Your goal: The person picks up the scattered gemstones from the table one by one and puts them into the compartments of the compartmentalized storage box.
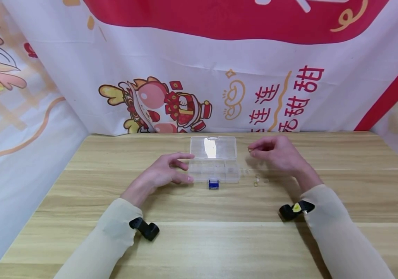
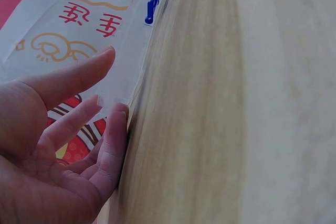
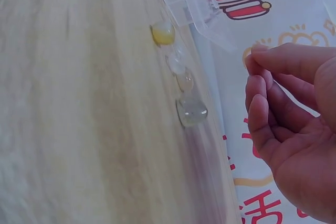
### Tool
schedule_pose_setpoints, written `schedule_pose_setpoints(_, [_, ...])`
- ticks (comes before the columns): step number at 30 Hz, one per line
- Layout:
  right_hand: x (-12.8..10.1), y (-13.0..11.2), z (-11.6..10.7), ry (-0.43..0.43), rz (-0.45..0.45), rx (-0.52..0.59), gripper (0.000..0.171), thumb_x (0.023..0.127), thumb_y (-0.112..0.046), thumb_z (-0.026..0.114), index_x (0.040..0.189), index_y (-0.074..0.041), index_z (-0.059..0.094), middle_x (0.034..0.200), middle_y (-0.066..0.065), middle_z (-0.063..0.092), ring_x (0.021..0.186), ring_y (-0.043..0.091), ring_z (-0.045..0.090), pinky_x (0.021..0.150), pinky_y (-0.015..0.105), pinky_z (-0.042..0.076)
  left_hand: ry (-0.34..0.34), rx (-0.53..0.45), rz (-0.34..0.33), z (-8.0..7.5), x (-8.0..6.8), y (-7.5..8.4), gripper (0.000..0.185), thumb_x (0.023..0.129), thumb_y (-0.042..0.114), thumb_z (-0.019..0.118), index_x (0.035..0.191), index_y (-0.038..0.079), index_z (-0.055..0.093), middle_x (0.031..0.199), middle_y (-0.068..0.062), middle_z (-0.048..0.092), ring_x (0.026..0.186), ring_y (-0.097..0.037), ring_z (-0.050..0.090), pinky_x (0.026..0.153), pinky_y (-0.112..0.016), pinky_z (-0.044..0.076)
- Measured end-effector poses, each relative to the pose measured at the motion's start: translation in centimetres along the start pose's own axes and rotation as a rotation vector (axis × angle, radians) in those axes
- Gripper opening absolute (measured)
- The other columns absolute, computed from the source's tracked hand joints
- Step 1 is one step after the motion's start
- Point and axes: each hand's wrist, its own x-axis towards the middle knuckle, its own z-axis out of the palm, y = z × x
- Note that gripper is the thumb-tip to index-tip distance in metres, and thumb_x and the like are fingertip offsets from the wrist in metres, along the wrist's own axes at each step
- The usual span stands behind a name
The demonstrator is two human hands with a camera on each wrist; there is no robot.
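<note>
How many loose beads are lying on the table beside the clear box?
4 beads, in a row right of the clear box. Another may be pinched in the right hand.

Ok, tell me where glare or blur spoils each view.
Head view: sharp, with white glare on the lid of the clear plastic compartment box. Left wrist view: wooden table smeared and soft, left hand crisp. Right wrist view: small translucent beads blurry, tabletop washed out, right hand fairly sharp.
</note>
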Motion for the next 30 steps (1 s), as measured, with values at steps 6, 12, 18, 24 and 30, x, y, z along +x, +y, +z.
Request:
schedule_pose_setpoints(6, [0.2, -0.1, 0.4, 0.028, -0.025, -0.002, 0.029, 0.097, -0.024, 0.079, 0.123, -0.010, 0.078, 0.112, 0.010, 0.075, 0.096, 0.020, 0.063, 0.078, 0.025, 0.054, -0.005, 0.002, 0.003, 0.0, 0.1, -0.1, 0.073, 0.084, 0.016, 0.090, 0.148, 0.035, 0.061, 0.139, -0.010, 0.060, 0.116, -0.027, 0.064, 0.093, -0.034, 0.061])
schedule_pose_setpoints(12, [0.2, -0.5, 1.0, 0.027, -0.036, -0.002, 0.028, 0.097, -0.022, 0.078, 0.122, -0.010, 0.077, 0.111, 0.010, 0.073, 0.097, 0.022, 0.063, 0.079, 0.027, 0.054, -0.003, 0.002, -0.002, 0.0, 0.2, -0.2, 0.072, 0.085, 0.017, 0.090, 0.148, 0.035, 0.061, 0.140, -0.010, 0.060, 0.117, -0.027, 0.064, 0.093, -0.035, 0.061])
schedule_pose_setpoints(18, [0.3, -1.0, 1.7, 0.030, -0.049, 0.009, 0.025, 0.097, -0.020, 0.078, 0.120, -0.011, 0.079, 0.108, 0.010, 0.073, 0.095, 0.023, 0.063, 0.077, 0.026, 0.055, -0.003, 0.001, -0.002, 0.0, 0.2, -0.3, 0.073, 0.085, 0.016, 0.090, 0.149, 0.035, 0.060, 0.140, -0.011, 0.060, 0.116, -0.027, 0.065, 0.094, -0.035, 0.061])
schedule_pose_setpoints(24, [0.4, -1.5, 2.6, 0.033, -0.072, 0.010, 0.021, 0.096, -0.018, 0.079, 0.116, -0.011, 0.080, 0.105, 0.009, 0.075, 0.093, 0.020, 0.064, 0.076, 0.026, 0.056, -0.003, -0.003, 0.005, 0.0, 0.2, -0.2, 0.074, 0.084, 0.015, 0.090, 0.149, 0.033, 0.060, 0.139, -0.011, 0.060, 0.116, -0.027, 0.065, 0.093, -0.035, 0.061])
schedule_pose_setpoints(30, [0.3, -2.5, 3.4, 0.034, -0.045, 0.005, 0.019, 0.096, -0.017, 0.077, 0.115, -0.012, 0.080, 0.106, 0.007, 0.075, 0.095, 0.022, 0.065, 0.077, 0.029, 0.057, -0.002, 0.003, 0.008, 0.0, 0.2, -0.2, 0.072, 0.085, 0.016, 0.089, 0.149, 0.034, 0.060, 0.140, -0.011, 0.060, 0.117, -0.027, 0.064, 0.093, -0.034, 0.061])
